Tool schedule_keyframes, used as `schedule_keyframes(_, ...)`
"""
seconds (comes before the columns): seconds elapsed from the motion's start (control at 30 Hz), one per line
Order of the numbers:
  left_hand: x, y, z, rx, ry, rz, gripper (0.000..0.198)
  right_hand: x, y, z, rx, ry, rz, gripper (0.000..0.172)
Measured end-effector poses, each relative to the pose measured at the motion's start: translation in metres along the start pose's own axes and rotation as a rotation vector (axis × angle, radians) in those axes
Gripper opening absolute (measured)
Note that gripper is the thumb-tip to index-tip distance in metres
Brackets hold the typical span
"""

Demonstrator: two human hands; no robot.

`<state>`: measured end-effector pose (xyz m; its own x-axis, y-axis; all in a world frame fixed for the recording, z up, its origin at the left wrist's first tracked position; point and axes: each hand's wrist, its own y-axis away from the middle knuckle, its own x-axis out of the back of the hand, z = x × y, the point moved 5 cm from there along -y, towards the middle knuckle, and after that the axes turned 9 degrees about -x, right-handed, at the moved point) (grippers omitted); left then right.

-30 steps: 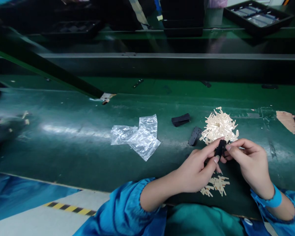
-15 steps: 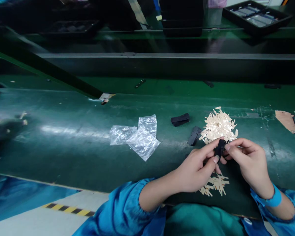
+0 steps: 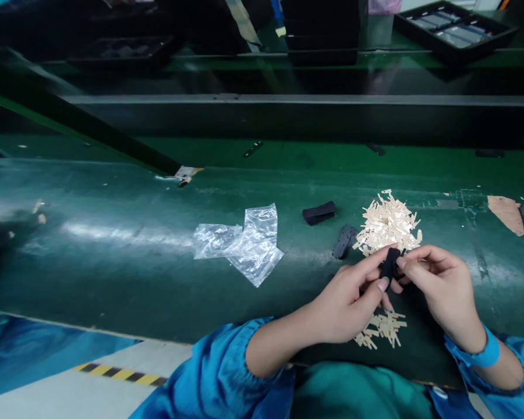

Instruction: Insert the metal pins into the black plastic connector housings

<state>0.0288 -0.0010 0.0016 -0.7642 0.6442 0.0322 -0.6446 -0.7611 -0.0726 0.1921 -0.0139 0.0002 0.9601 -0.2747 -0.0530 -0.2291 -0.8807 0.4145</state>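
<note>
Between thumb and fingers my left hand (image 3: pixel 353 299) grips a small black part (image 3: pixel 389 266), held tilted above the green bench. My right hand (image 3: pixel 443 279) is pinched at that part's right edge; whether a smaller piece sits in its fingertips is too small to tell. Just beyond both hands lies a large pile of pale flat pieces (image 3: pixel 388 224). A smaller group of pale pieces (image 3: pixel 388 329) is below my left hand. Two stacks of black parts, one farther (image 3: pixel 319 213) and one nearer (image 3: pixel 344 241), rest left of the large pile.
Clear plastic bags (image 3: pixel 255 244) lie mid-bench. A green slanted beam (image 3: pixel 113 137) meets the bench at the left. A brown flat piece (image 3: pixel 506 214) is at the right. Loose black strips (image 3: pixel 253 149) lie farther back, and a black tray (image 3: pixel 456 29) stands on the shelf behind.
The view has shifted very slightly. Both hands keep nearly the same pose around the black part.
</note>
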Motion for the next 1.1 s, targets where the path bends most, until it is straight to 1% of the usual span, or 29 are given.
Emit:
schedule_keyframes(0.23,-0.0011,0.0017,0.0014,0.024,0.027,-0.002,0.060,-0.0031,0.0012,-0.0026,0.034,0.028,-0.012,0.012)
schedule_keyframes(0.43,-0.0003,0.0031,0.0005,0.033,0.096,0.010,0.060,-0.0003,0.0017,-0.0012,0.071,0.081,0.030,0.012)
schedule_keyframes(0.67,-0.0009,0.0030,-0.0018,0.055,0.197,0.007,0.060,0.0033,-0.0030,-0.0046,0.079,0.102,-0.005,0.011)
schedule_keyframes(0.73,-0.0002,0.0029,-0.0015,0.064,0.216,0.010,0.060,0.0035,-0.0047,-0.0059,0.052,0.126,-0.043,0.013)
schedule_keyframes(0.83,0.0016,0.0026,-0.0008,0.073,0.209,0.016,0.060,0.0002,-0.0052,-0.0053,-0.009,0.199,-0.141,0.017)
schedule_keyframes(0.9,0.0021,0.0027,-0.0010,0.078,0.203,0.014,0.060,-0.0018,-0.0044,-0.0052,-0.024,0.224,-0.188,0.019)
schedule_keyframes(1.1,0.0014,0.0040,-0.0037,0.075,0.188,0.009,0.062,-0.0031,-0.0031,-0.0027,-0.050,0.206,-0.230,0.023)
